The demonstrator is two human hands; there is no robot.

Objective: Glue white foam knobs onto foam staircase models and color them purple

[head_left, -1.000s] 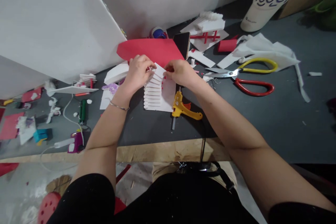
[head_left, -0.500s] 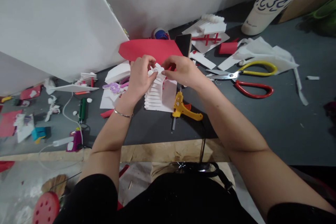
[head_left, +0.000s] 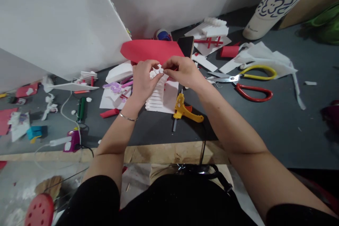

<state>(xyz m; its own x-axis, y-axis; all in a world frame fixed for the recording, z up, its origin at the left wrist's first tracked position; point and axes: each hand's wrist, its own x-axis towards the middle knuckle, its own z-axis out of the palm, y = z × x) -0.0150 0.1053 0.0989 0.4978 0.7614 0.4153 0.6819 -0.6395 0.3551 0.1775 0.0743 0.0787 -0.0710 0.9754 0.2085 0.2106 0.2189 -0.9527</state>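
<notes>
Both our left hand (head_left: 145, 77) and right hand (head_left: 184, 72) are pinching a small white piece (head_left: 160, 70) at the far end of the white strip row (head_left: 155, 99) on the desk (head_left: 156, 130); we should be pressing gently, evenly.

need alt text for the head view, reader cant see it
A person's left hand and right hand work on a ridged white piece at a gray table. A yellow glue gun lies beside it, with open scissors farther right.
</notes>
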